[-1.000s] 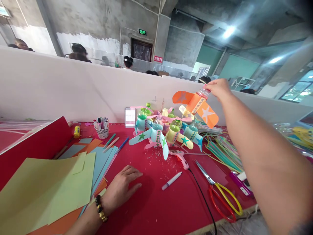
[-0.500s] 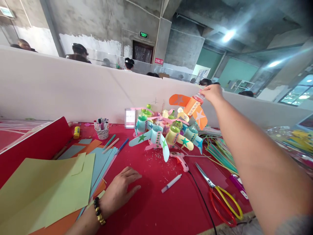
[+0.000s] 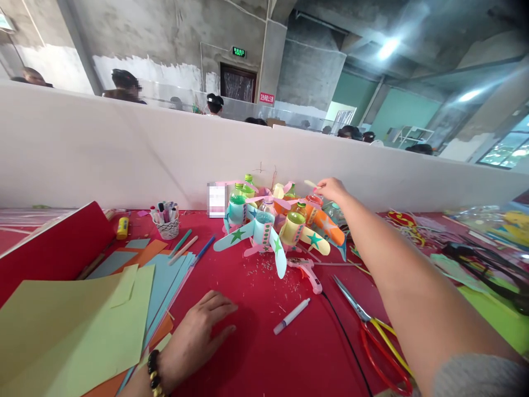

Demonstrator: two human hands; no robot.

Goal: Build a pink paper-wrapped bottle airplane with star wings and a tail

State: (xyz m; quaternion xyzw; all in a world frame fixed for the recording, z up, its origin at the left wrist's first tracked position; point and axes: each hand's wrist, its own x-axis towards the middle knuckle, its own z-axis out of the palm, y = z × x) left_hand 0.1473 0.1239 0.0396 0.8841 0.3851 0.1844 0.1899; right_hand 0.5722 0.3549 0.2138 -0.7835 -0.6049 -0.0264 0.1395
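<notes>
My right hand (image 3: 333, 189) pinches the top of an orange bottle airplane (image 3: 329, 223), at its pink cap by a pale yellow propeller. The plane has paper wings with stars and sits among several other bottle airplanes, partly hidden by them. In front of it stand a light-blue bottle airplane (image 3: 264, 225) with green stars and a yellow bottle airplane (image 3: 294, 225). My left hand (image 3: 209, 325) rests on the red tabletop (image 3: 248, 353), fingers loosely spread and holding nothing. A white capped pen (image 3: 291, 316) lies to its right.
A pink glue gun (image 3: 308, 272) with a black cord lies before the planes. Red-and-yellow-handled scissors (image 3: 363, 320) are at right. Coloured paper sheets (image 3: 82, 325) and a pen cup (image 3: 166, 225) occupy the left. A white partition (image 3: 124, 154) runs behind; people sit beyond it.
My right hand has lowered the orange bottle airplane from above the group down among the other planes. My left hand has stayed nearly in place. The view has shifted slightly.
</notes>
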